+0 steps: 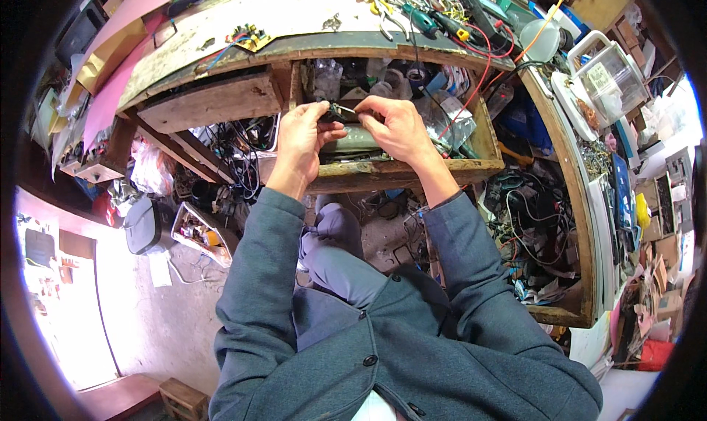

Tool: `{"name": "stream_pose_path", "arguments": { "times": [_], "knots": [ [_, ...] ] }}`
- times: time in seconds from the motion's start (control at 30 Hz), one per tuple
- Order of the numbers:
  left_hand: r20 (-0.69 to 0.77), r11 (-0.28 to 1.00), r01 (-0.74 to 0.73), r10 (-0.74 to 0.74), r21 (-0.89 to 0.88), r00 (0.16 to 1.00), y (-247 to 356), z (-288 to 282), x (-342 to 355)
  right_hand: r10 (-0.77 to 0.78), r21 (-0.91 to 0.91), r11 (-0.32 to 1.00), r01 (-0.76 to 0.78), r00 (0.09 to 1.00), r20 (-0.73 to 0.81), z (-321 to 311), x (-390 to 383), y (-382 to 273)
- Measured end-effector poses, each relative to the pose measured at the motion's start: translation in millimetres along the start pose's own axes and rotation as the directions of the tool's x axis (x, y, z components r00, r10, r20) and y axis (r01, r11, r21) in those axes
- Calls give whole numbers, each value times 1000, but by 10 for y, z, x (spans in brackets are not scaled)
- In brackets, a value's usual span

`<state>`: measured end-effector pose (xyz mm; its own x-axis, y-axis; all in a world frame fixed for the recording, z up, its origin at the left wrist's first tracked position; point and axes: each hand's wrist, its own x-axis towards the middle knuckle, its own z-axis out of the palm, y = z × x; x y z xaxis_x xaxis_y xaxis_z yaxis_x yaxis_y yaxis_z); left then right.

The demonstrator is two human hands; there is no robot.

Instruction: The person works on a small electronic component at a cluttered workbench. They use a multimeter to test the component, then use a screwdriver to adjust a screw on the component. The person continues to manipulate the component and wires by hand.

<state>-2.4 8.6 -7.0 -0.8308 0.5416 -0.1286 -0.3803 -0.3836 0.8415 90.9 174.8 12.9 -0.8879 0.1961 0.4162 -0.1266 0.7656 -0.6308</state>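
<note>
Above an open wooden drawer (398, 169), my left hand (308, 145) grips a small dark part (336, 114) between thumb and curled fingers. My right hand (394, 126) pinches a thin pale metal piece (349, 109) that reaches to the dark part; whether it is a tool or attached to that part I cannot tell. Under both hands lies a grey-green cylindrical thing (350, 144) in the drawer, among clear plastic bags (453, 119), rolls and loose wires. The fine detail between my fingertips is too small to make out.
The worn bench top (191, 30) carries a small circuit board (249, 38), pliers (385, 19) and screwdrivers (423, 19). A clear plastic container (600, 82) sits at the right. Tangled cables (530, 222) fill the lower right shelf. A dark case (143, 226) and a crate (199, 237) stand at left.
</note>
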Motion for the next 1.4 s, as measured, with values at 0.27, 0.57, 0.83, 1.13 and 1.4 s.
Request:
{"name": "stream_pose_path", "arguments": {
  "times": [0.27,0.57,0.83,1.13,1.4],
  "knots": [
    [23,997,21,-20,-74,1000,28,-22,-14,12,10,1000,-11,1000,-28,-17,5,-31],
    [26,998,39,-37,-53,999,37,-11,-10,-16,-5,1000,16,1000,17,-3,15,-39],
    [24,998,37,-36,-45,999,44,11,-24,-27,-7,1000,27,999,21,0,18,-26],
    [25,999,36,-35,-40,999,60,7,-29,-13,85,996,23,993,-119,-6,11,-36],
    [-58,986,-64,73,151,996,-12,88,-64,138,239,970,-48,916,-378,-58,36,-56]
  ]
}}
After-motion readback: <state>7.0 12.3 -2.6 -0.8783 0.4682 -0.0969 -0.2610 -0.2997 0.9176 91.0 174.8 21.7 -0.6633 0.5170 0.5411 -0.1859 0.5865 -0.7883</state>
